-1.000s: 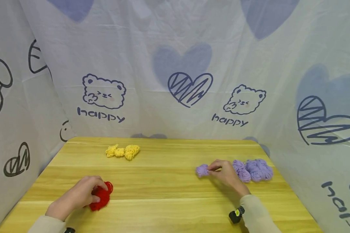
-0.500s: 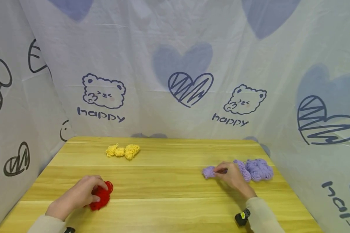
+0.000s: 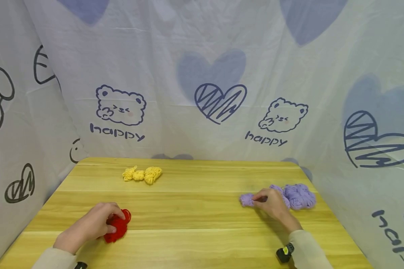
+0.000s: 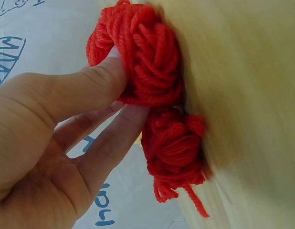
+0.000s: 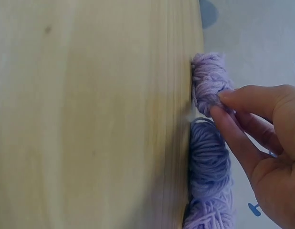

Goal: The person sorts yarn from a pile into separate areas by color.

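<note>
My left hand [image 3: 89, 226] is at the front left of the table, gripping a bundle of red yarn [image 3: 118, 228] between thumb and fingers. Close up in the left wrist view, a smaller red yarn bundle [image 4: 171, 148] with loose ends lies against the one I hold. On the right side, my right hand [image 3: 274, 204] pinches the end of a small purple yarn bundle [image 5: 209, 78] with thumb and fingertips. Just beyond it, in line, lie two larger purple yarn bundles [image 3: 299, 196]; the nearer one is partly hidden by my hand.
Several yellow yarn bundles [image 3: 151, 175] lie in a row at the back left of the wooden table [image 3: 188, 216]. White printed cloth [image 3: 168, 123] hangs behind the table and along both sides. A small black device [image 3: 284, 254] hangs at my right wrist.
My right hand has slid the small purple yarn bundle rightward, closer to the larger purple ones. My left hand and the red yarn have stayed in place.
</note>
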`<state>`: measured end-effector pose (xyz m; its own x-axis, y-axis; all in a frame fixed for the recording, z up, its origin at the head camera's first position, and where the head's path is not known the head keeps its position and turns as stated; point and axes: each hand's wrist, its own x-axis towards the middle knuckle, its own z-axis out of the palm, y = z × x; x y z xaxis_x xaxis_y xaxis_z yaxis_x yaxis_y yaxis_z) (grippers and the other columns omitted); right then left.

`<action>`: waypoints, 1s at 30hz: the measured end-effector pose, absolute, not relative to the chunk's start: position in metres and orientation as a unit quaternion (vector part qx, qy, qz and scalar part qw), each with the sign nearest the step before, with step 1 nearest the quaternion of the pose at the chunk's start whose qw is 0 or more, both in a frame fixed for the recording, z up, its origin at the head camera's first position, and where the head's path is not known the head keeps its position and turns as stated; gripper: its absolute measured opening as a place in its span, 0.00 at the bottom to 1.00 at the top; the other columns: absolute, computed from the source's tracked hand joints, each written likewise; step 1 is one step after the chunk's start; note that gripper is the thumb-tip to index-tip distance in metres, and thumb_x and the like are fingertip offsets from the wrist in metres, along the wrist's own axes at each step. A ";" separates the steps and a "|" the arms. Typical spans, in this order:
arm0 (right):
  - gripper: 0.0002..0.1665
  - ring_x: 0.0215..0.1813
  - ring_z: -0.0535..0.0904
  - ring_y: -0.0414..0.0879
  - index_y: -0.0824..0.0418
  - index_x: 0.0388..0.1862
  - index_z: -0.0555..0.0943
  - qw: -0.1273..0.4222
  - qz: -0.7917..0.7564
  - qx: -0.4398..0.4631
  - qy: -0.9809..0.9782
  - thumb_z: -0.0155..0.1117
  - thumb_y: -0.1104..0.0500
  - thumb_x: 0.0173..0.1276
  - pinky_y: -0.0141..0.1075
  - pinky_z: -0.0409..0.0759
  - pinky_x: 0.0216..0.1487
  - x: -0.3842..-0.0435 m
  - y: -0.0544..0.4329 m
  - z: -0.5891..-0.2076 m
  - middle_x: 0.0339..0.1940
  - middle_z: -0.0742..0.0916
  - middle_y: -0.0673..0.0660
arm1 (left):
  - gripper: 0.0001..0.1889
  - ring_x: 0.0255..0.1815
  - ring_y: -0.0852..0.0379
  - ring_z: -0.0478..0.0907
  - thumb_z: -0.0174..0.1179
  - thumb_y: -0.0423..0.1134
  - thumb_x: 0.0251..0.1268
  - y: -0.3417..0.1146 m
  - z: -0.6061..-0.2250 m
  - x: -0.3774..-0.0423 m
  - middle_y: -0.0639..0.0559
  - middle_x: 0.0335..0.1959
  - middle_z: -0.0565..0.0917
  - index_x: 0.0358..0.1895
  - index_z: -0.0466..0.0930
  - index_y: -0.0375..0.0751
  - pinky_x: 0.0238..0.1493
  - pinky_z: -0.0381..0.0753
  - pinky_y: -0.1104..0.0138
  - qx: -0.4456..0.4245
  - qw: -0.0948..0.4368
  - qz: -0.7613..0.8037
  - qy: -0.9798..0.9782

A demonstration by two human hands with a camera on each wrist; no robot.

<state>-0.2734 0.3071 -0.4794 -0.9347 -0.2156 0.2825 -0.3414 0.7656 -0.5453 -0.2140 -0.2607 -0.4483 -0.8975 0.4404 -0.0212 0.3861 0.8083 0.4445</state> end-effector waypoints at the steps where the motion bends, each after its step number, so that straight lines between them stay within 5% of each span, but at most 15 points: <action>1: 0.05 0.36 0.84 0.41 0.58 0.32 0.92 0.108 0.302 0.149 -0.935 0.78 0.67 0.59 0.29 0.82 0.38 -0.273 0.307 -0.479 0.34 0.92 0.54 | 0.15 0.41 0.54 0.83 0.78 0.26 0.48 -0.260 -0.448 -0.214 0.51 0.42 0.87 0.40 0.90 0.44 0.41 0.87 0.59 0.216 0.063 0.221 0.949; 30: 0.07 0.36 0.88 0.48 0.60 0.29 0.92 0.139 0.259 0.143 -0.945 0.77 0.72 0.55 0.33 0.85 0.37 -0.269 0.324 -0.476 0.33 0.92 0.57 | 0.15 0.39 0.58 0.80 0.78 0.28 0.49 -0.263 -0.449 -0.212 0.54 0.40 0.85 0.41 0.90 0.46 0.39 0.84 0.65 0.234 0.055 0.219 0.946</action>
